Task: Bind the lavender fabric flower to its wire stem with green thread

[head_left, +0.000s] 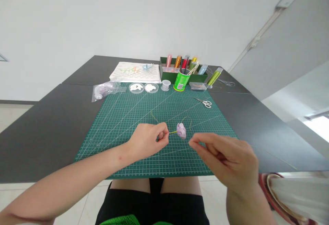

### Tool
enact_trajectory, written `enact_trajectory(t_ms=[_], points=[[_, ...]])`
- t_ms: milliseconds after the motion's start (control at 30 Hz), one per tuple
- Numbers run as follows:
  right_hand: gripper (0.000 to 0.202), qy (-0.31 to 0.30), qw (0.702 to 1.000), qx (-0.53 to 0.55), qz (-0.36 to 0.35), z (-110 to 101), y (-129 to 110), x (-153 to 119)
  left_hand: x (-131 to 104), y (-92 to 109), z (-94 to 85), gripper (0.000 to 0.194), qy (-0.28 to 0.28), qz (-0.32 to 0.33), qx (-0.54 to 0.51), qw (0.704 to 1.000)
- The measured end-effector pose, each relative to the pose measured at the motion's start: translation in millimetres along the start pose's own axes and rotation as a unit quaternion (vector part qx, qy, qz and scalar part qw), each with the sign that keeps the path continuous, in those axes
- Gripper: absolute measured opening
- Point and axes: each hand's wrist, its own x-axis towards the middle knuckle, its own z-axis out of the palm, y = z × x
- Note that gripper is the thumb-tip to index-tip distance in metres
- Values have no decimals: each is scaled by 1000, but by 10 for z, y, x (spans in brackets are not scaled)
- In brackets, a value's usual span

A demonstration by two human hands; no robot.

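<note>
A small pale purple flower (181,131) on a thin green stem (173,132) is held sideways above the green cutting mat (123,115). My left hand (149,140) pinches the stem between thumb and finger, left of the bloom. Just right of the flower is my right hand (223,154), with thumb and index fingertips pressed together. A fine greenish thread (190,123) curves behind the flower and seems to run towards the right hand; whether the fingertips hold it is too small to tell.
White-handled scissors (206,104) lie on the mat's right. Along the back are a plastic bag (104,90), two dishes of white pieces (136,87) (151,87), a spool (166,85), a green can (181,81), a dark green box (200,77) and white sheets (120,75).
</note>
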Motion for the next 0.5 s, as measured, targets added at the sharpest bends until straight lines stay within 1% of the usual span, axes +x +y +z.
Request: enact_trajectory(t_ms=[33, 67, 133, 200, 233, 333, 400, 500], points=[[7, 12, 999, -31, -42, -21, 54, 116, -7, -4, 8, 12, -6, 12, 8, 1000], [7, 3, 995, -55, -81, -30, 112, 231, -12, -10, 13, 11, -12, 23, 13, 1000], [10, -25, 989, -89, -115, -11, 243, 445, -20, -21, 14, 10, -26, 41, 11, 999], [16, -34, 987, -90, -126, 58, 394, 621, -26, -24, 6, 10, -33, 57, -2, 998], [18, -37, 989, -79, -122, 110, 476, 689, -29, -21, 0, 10, -33, 64, -11, 997], [18, -39, 997, -14, -69, 311, 724, 800, -37, 0, -20, 10, -19, 81, -33, 996], [18, -51, 998, 36, -22, 456, 867, 796, -42, 14, -32, 11, -1, 98, -44, 994], [18, -70, 993, 88, 43, 640, 1014, 712, -39, 20, -57, 13, 52, 136, -57, 988]])
